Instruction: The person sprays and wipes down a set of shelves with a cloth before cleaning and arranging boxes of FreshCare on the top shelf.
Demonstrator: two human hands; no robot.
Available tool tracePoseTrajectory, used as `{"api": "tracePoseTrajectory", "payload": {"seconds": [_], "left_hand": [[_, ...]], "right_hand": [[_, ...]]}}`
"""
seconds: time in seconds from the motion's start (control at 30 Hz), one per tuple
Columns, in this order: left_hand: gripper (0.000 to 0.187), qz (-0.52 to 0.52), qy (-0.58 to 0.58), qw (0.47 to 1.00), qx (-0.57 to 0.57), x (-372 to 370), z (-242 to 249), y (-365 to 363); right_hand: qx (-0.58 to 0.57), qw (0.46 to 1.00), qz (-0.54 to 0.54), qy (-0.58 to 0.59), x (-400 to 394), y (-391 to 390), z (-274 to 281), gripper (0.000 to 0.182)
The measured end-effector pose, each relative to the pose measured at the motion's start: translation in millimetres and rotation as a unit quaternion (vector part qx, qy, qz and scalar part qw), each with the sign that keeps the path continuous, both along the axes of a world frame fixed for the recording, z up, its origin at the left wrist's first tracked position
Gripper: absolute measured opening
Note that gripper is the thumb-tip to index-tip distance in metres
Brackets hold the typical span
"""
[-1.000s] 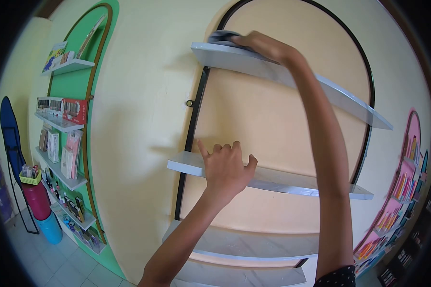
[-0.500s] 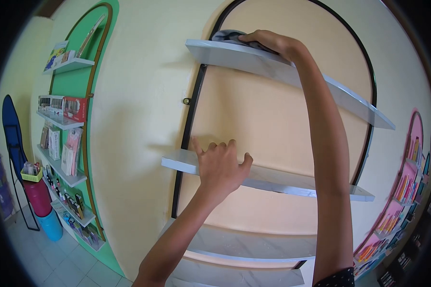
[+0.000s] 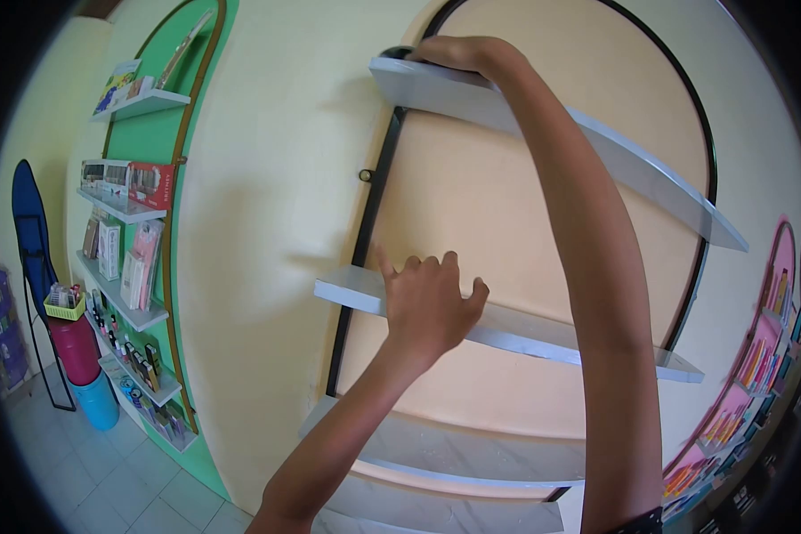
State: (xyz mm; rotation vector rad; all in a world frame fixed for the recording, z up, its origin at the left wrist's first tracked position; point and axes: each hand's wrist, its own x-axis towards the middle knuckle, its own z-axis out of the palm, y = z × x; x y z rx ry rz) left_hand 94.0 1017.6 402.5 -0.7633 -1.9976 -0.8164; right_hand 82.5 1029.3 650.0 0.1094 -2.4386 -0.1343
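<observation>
My right hand (image 3: pixel 467 55) reaches high onto the top shelf (image 3: pixel 454 96), palm down over a grey-and-dark cloth. Only a dark edge of the cloth (image 3: pixel 399 53) shows past my fingers, at the shelf's left end. Lower down, my left hand (image 3: pixel 432 303) overlaps the middle shelf (image 3: pixel 538 334), back of the hand toward me. Its thumb and little finger stick out to the sides, the other fingers bend away from me, and nothing is seen in it.
A black arched frame (image 3: pixel 365 214) borders the peach wall panel. Lower marbled shelves (image 3: pixel 472 445) sit beneath. On the left, a green arched unit (image 3: pixel 142 240) holds boxed goods, with a blue ironing board (image 3: pixel 31 214) beside it. A pink unit (image 3: pixel 748 356) with colourful items stands right.
My right hand has slid left along the top shelf, covering more of the cloth. My left hand keeps its pose by the middle shelf, and the whole view has shifted slightly.
</observation>
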Motion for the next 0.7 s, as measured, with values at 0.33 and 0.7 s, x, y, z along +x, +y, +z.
{"api": "tracePoseTrajectory", "payload": {"seconds": [0.33,0.7], "left_hand": [[0.026,0.020,0.000,1.000,0.001,-3.8,-1.5,3.0],[0.023,-0.003,-0.012,1.000,0.026,4.8,1.3,1.5]], "right_hand": [[0.049,0.999,-0.015,0.019,69.2,81.6,-5.1,0.042],[-0.100,0.975,-0.188,0.061,215.3,242.8,-6.5,0.042]]}}
